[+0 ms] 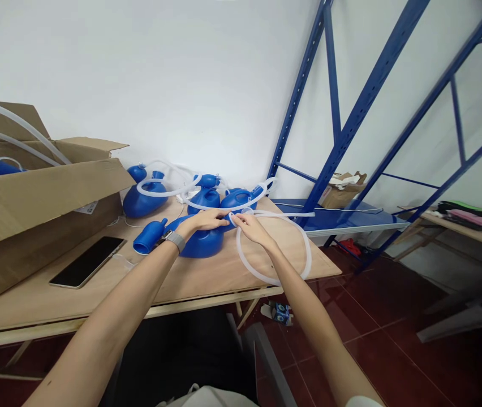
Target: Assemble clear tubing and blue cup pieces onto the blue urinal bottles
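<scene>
Left hand (206, 220): fingers stretched out flat on top of the blue container (198, 243), pressing on it without closing round it.
Right hand (253, 227): fingertips pinch the end of the clear tube (309, 249) at the container's right end.
Blue container: lies on its side on the wooden table (207, 280), spout pointing left.
Clear tube: loops over the table's right edge.
Cardboard box (33, 198): open, with tubing and another blue vessel inside.
Rear containers (143, 200): three, draped with tubing.
Phone (88, 262): lies flat beside the box.

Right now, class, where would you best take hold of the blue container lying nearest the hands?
Probably grip the blue container by its round neck, coming from the left: it juts out free, while the left hand covers the body and the tube crowds the right side.
</scene>
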The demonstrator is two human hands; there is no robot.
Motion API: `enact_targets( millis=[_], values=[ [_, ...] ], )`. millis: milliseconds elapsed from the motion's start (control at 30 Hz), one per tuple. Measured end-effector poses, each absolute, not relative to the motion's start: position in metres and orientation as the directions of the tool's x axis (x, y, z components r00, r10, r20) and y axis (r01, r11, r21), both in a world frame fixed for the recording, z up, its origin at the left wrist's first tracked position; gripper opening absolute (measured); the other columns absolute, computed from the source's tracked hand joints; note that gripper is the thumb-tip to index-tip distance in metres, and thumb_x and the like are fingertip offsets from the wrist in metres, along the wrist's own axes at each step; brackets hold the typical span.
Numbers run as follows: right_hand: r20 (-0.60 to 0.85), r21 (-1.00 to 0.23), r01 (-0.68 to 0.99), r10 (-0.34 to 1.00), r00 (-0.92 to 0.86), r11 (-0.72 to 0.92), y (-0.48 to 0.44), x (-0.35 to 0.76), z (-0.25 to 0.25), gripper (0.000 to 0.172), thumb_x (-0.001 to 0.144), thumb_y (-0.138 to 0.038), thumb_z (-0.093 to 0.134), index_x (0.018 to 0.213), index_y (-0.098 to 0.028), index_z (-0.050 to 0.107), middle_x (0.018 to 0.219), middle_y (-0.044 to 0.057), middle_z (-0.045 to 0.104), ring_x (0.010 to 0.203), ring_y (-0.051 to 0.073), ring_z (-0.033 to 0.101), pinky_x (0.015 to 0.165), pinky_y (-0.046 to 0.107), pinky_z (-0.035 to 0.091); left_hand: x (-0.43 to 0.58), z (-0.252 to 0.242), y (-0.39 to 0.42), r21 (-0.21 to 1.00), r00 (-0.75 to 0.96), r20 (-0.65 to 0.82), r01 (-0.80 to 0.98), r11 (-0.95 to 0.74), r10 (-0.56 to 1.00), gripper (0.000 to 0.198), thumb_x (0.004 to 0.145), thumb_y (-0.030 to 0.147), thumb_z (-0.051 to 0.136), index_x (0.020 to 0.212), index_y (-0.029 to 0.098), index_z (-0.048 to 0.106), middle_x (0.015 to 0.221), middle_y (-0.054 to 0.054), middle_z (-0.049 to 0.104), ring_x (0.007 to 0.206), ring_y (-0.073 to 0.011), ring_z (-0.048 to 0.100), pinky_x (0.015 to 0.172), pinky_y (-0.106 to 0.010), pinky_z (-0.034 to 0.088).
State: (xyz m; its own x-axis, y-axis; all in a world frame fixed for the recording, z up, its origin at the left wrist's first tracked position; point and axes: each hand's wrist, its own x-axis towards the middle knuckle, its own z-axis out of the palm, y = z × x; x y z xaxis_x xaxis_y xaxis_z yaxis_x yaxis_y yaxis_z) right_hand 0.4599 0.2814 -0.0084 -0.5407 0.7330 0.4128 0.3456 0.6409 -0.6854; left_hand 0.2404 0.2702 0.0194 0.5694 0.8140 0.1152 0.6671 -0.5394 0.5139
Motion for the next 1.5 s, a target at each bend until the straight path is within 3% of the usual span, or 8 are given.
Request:
enact_targets(
  millis=[200, 367, 500, 700, 1067, 1500],
  values=[
    [0.426, -0.743, 0.243, 0.721, -0.547, 0.623, 0.291, 0.46, -0.014, 0.037, 0.094, -0.051, 0.054, 0.077, -0.019, 0.061, 0.078, 0.001, 0.06, 0.076, 0.018, 0.054, 0.075, 0.03, 0.041, 0.24, 0.02, 0.27, 0.537, 0.576, 0.11, 0.652, -0.536, 0.81, 0.054, 0.095, 0.052, 0.051, 0.14, 0.025, 0.066, 0.12, -0.002, 0.078, 0.111, -0.0268, 0.067, 0.099, -0.032, 0.049],
    [0.404, -0.79, 0.203, 0.741, -0.536, 0.578, 0.297, 0.456, -0.013, 0.034, 0.089, -0.052, 0.06, 0.08, -0.019, 0.061, 0.078, 0.001, 0.058, 0.074, 0.017, 0.051, 0.073, 0.029, 0.042, 0.239, 0.02, 0.269, 0.547, 0.567, 0.104, 0.654, -0.523, 0.817, 0.056, 0.094, 0.049, 0.052, 0.142, 0.024, 0.064, 0.13, -0.003, 0.075, 0.117, -0.0278, 0.066, 0.103, -0.033, 0.048],
    [0.396, -0.748, 0.259, 0.724, -0.564, 0.611, 0.299, 0.456, -0.008, 0.04, 0.092, -0.054, 0.057, 0.072, -0.02, 0.057, 0.072, -0.001, 0.052, 0.071, 0.015, 0.047, 0.07, 0.028, 0.038, 0.24, 0.021, 0.268, 0.565, 0.571, 0.121, 0.633, -0.53, 0.812, 0.058, 0.094, 0.049, 0.053, 0.147, 0.028, 0.061, 0.142, -0.002, 0.071, 0.127, -0.0275, 0.063, 0.108, -0.032, 0.046],
    [0.357, -0.736, 0.275, 0.7, -0.618, 0.618, 0.308, 0.453, -0.008, 0.049, 0.094, -0.062, 0.054, 0.07, -0.02, 0.054, 0.066, -0.002, 0.047, 0.064, 0.014, 0.04, 0.062, 0.027, 0.032, 0.241, 0.021, 0.268, 0.538, 0.554, 0.101, 0.669, -0.514, 0.827, 0.064, 0.094, 0.046, 0.053, 0.156, 0.03, 0.053, 0.143, -0.002, 0.07, 0.125, -0.0264, 0.066, 0.109, -0.033, 0.047],
    [0.327, -0.815, 0.205, 0.722, -0.61, 0.542, 0.315, 0.446, -0.013, 0.054, 0.087, -0.072, 0.056, 0.069, -0.022, 0.051, 0.067, -0.003, 0.042, 0.066, 0.014, 0.038, 0.064, 0.028, 0.031, 0.242, 0.025, 0.263, 0.515, 0.526, 0.11, 0.695, -0.501, 0.843, 0.065, 0.096, 0.049, 0.054, 0.158, 0.031, 0.051, 0.143, -0.002, 0.071, 0.125, -0.0271, 0.067, 0.11, -0.034, 0.046],
    [0.347, -0.845, 0.103, 0.685, -0.64, 0.525, 0.319, 0.449, -0.019, 0.052, 0.09, -0.067, 0.06, 0.07, -0.021, 0.048, 0.067, -0.004, 0.039, 0.064, 0.013, 0.035, 0.064, 0.029, 0.03, 0.243, 0.022, 0.262, 0.515, 0.522, 0.128, 0.692, -0.506, 0.843, 0.064, 0.097, 0.051, 0.053, 0.157, 0.029, 0.053, 0.142, -0.002, 0.071, 0.125, -0.0264, 0.067, 0.11, -0.033, 0.046]
  ],
)
